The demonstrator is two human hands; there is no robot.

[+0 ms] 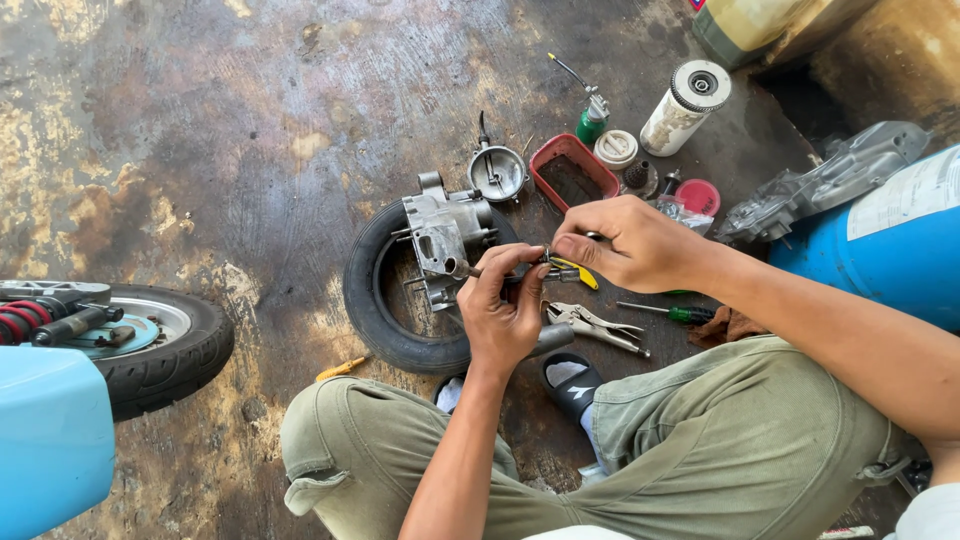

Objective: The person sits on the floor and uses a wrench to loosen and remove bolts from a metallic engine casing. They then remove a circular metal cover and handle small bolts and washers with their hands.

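Note:
A grey metal engine casing (445, 235) rests on a small black tyre (372, 300) lying flat on the stained concrete floor. My left hand (503, 310) is closed around a small metal part held beside the casing. My right hand (630, 245) pinches a thin tool with a yellow handle (580, 271) against that same part. The two hands touch at the fingertips, and the part between them is mostly hidden.
Locking pliers (598, 326) and a green-handled screwdriver (680, 313) lie by my knee. Behind are a red tray (572, 172), a round metal cover (497, 172), a green oil can (592, 122) and a white filter (685, 108). A scooter wheel (155, 345) stands left, a blue drum (890, 245) right.

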